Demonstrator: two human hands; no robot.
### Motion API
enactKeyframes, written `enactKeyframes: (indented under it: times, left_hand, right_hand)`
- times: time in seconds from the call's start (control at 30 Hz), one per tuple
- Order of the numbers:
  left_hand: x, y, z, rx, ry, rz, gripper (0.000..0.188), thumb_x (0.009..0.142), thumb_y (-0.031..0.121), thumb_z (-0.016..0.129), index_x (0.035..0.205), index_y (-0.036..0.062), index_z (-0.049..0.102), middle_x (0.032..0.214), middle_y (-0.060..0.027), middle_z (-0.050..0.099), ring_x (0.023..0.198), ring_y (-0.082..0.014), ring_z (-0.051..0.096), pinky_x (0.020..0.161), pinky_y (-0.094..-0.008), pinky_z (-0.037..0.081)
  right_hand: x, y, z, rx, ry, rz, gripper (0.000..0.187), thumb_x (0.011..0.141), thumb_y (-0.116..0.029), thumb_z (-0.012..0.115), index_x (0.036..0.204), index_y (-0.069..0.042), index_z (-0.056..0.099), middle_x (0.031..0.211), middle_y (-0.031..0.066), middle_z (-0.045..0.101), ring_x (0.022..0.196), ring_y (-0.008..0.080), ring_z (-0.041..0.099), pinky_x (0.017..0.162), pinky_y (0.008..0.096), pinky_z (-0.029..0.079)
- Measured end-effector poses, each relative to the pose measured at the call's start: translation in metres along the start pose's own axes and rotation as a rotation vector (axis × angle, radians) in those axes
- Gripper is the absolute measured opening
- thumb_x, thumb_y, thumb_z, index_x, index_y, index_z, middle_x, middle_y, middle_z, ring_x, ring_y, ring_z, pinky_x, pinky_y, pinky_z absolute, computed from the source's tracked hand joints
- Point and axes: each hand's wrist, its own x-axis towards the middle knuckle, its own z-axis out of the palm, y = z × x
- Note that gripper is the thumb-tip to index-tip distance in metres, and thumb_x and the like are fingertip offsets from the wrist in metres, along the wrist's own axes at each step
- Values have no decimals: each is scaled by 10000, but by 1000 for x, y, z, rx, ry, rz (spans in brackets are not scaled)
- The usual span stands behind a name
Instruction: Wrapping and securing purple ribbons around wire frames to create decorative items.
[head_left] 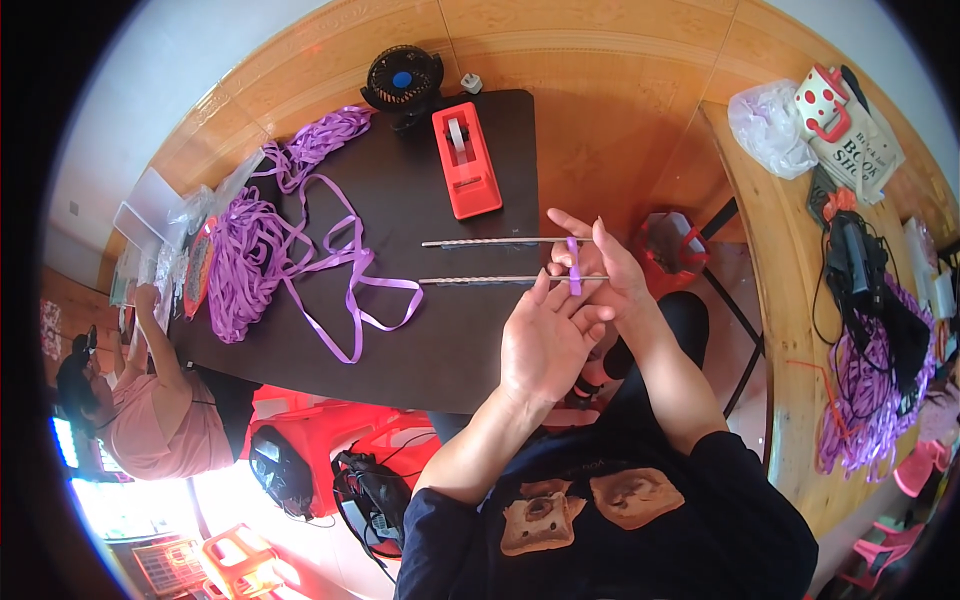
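Note:
Two thin metal rods, a far rod [485, 241] and a near rod [470, 281], stick out side by side past the dark table's right edge. A short purple ribbon [574, 266] spans both near their right ends. My right hand [622, 272] is at the rods' ends, index finger stretched out and other fingers bent around the ribbon. Just in front, my left hand [548, 345] is palm up with loosely curled fingers apart, its thumb close to the near rod and ribbon. Some fingertips are hidden behind the ribbon and the other hand.
Loose purple ribbon [245, 265] heaps on the table [400, 190]'s left, trailing loops. A red tape dispenser [467, 190] and black fan [402, 80] stand behind. Right, a wooden table [760, 230] holds a bag, cables and more ribbon. A person [165, 420] in pink works at left.

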Motion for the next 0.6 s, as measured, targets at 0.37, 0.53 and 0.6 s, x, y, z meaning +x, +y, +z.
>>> enactKeyframes:
  times: [0.37,0.53,0.6]
  left_hand:
    - [-1,-1,-1,-5,11,9,578,965,446,414,1258,-52,432,1239,-134,504,947,-242,531,858,-341,401]
    - [-1,-2,0,-2,-1,3,580,963,447,422,1257,-52,433,1237,-135,506,947,-247,535,863,-341,403]
    - [0,-1,0,-6,11,3,578,964,448,420,1255,-52,437,1229,-134,511,946,-248,537,856,-340,405]
  right_hand:
    - [1,5,-16,-155,-36,-83,592,867,-94,653,1389,-43,380,923,125,655,907,254,648,794,340,527]
    - [1,18,-39,-3,-151,-92,585,889,-116,626,1405,-52,358,1098,185,630,1013,309,634,871,389,528]
    - [-4,21,-35,-28,-65,-100,590,897,-138,621,1413,-57,348,1146,204,612,1036,323,627,889,400,525]
